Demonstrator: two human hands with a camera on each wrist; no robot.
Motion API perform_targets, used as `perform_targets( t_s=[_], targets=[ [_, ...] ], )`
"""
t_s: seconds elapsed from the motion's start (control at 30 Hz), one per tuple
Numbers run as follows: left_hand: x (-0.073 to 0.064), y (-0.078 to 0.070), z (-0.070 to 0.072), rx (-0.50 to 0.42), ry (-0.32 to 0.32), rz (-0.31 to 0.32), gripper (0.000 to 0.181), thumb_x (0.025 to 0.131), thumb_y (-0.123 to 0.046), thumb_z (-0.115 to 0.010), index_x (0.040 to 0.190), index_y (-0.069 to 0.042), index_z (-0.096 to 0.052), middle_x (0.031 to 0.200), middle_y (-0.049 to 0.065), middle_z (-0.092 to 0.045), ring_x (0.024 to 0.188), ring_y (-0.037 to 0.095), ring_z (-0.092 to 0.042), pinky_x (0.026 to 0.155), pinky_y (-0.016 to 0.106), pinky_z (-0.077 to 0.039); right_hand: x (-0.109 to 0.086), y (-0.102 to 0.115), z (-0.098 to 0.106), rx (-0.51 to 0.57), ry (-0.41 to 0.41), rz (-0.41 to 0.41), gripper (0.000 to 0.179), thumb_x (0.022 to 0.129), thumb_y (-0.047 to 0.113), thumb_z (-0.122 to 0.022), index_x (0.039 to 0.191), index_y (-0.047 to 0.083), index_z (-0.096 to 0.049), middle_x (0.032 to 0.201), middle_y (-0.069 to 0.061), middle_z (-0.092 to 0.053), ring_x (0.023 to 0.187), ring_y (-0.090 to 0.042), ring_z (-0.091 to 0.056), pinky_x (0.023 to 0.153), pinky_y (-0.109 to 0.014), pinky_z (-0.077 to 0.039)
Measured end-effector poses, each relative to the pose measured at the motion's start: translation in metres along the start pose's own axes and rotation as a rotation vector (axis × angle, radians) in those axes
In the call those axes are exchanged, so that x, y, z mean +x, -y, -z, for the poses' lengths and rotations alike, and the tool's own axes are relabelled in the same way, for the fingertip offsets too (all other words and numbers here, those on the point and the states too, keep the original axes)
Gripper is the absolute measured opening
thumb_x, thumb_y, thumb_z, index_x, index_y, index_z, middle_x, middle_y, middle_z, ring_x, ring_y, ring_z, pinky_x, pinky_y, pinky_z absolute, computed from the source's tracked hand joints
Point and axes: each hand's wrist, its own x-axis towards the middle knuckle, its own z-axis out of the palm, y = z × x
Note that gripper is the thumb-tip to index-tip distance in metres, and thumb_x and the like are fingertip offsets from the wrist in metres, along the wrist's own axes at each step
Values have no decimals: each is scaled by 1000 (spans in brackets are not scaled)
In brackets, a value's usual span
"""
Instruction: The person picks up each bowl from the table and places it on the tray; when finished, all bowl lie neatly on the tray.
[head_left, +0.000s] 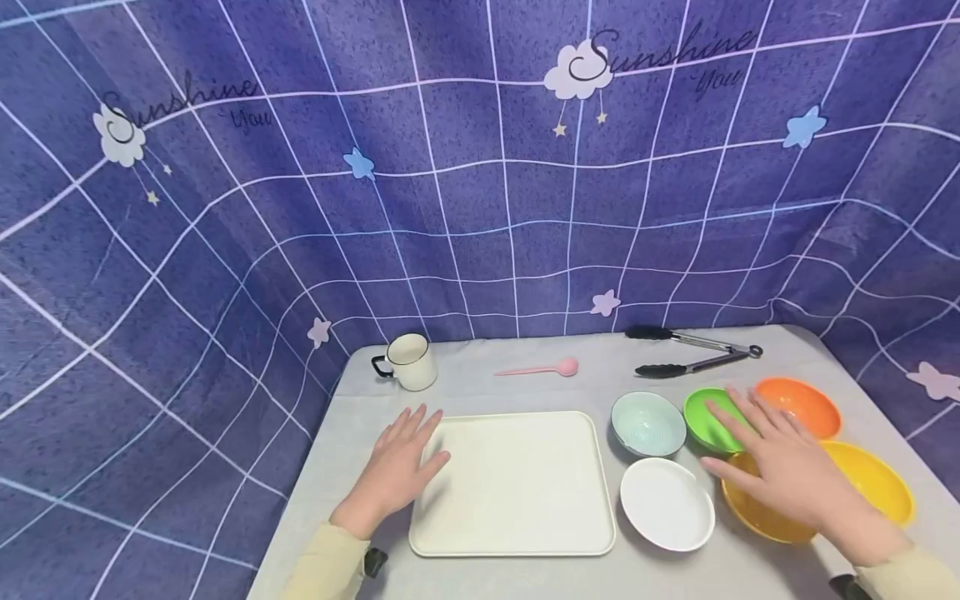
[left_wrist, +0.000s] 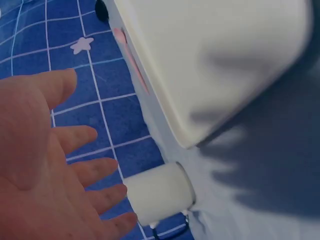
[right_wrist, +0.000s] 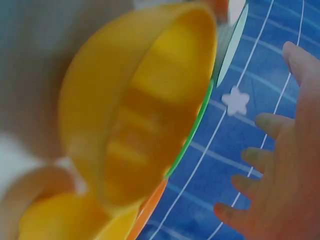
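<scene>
My left hand (head_left: 396, 468) hovers with spread fingers over the left edge of a cream tray (head_left: 517, 487), holding nothing. Past its fingertips stands a white enamel mug (head_left: 414, 364) with a black rim and handle, which the left wrist view shows too. My right hand (head_left: 787, 462), fingers spread, is above a group of bowls and grips none of them. Below it lie a green bowl (head_left: 705, 425) and an amber-yellow bowl (right_wrist: 140, 115), both partly covered by the hand in the head view. An orange bowl (head_left: 806, 407) and a yellow bowl (head_left: 873, 487) sit to its right.
Left of the hand-covered bowls are a pale blue bowl (head_left: 648, 425) and a white bowl (head_left: 666, 505). A pink spoon (head_left: 551, 367) and black-tipped tongs (head_left: 693, 352) lie along the back. Behind the table hangs a blue gridded curtain (head_left: 465, 192).
</scene>
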Motion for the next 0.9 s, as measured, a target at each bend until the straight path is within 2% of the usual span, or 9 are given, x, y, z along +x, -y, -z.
perform_targets(
  t_s=[0.23, 0.33, 0.4, 0.5, 0.63, 0.73, 0.8, 0.87, 0.9],
  targets=[
    [-12, 20, -5, -62, -15, 33, 65, 103, -35, -65, 158, -6, -44, 159, 24, -41, 147, 47, -35, 116, 66, -26, -29, -41, 7, 14, -13, -93, 93, 96, 53, -70, 167, 13, -26, 169, -25, -15, 154, -50, -7, 118, -67, 6],
    [-18, 28, -9, -116, -12, 73, 64, 103, -31, -66, 158, -5, -45, 156, 23, -46, 143, 45, -41, 115, 64, -30, -45, -61, 5, -16, -20, -122, 97, 93, 52, -73, 165, 6, -27, 169, -27, -13, 155, -47, 2, 119, -60, 12],
    [-23, 32, -13, -153, -4, 113, 63, 103, -30, -66, 157, -6, -46, 153, 21, -50, 141, 44, -45, 114, 62, -32, -56, -72, 2, -28, -15, -132, 100, 92, 51, -74, 165, 4, -24, 169, -28, -9, 155, -44, 8, 118, -47, 20],
    [-26, 36, -20, -212, 17, 182, 61, 103, -29, -66, 156, -5, -47, 146, 20, -56, 136, 41, -52, 113, 58, -37, -69, -85, -1, -32, -18, -150, 106, 90, 49, -76, 166, 4, -18, 167, -31, -10, 155, -47, 7, 115, -37, 22],
    [-26, 38, -30, -261, 24, 251, 59, 103, -27, -67, 153, -1, -49, 118, 9, -66, 109, 27, -64, 100, 51, -49, -80, -95, -7, -2, -49, -184, 110, 88, 47, -79, 167, 4, -15, 164, -36, -14, 151, -56, -8, 117, -41, 19],
    [-24, 39, -38, -290, 29, 276, 58, 103, -25, -66, 151, 4, -50, 94, -2, -61, 87, 15, -59, 87, 44, -53, -85, -99, -11, 48, -45, -210, 111, 88, 45, -80, 166, 2, -14, 165, -35, -11, 144, -64, -16, 118, -58, 11],
    [-23, 39, -43, -309, 41, 284, 56, 104, -24, -65, 150, 5, -50, 86, -5, -57, 80, 12, -54, 81, 39, -52, -87, -101, -14, 69, -41, -221, 112, 87, 45, -81, 165, -1, -15, 165, -36, -12, 140, -67, -21, 117, -65, 6],
    [-22, 40, -48, -322, 45, 290, 54, 104, -23, -64, 150, 3, -52, 83, -6, -56, 77, 11, -53, 76, 35, -50, -88, -102, -16, 77, -32, -227, 113, 87, 45, -82, 163, -5, -16, 164, -36, -13, 138, -68, -23, 117, -65, 6],
    [-22, 40, -51, -326, 46, 288, 52, 104, -22, -65, 149, 2, -53, 82, -6, -56, 76, 11, -53, 74, 33, -50, -89, -102, -17, 81, -35, -224, 113, 86, 45, -82, 162, -7, -16, 163, -37, -14, 138, -68, -22, 118, -60, 9]
  ],
)
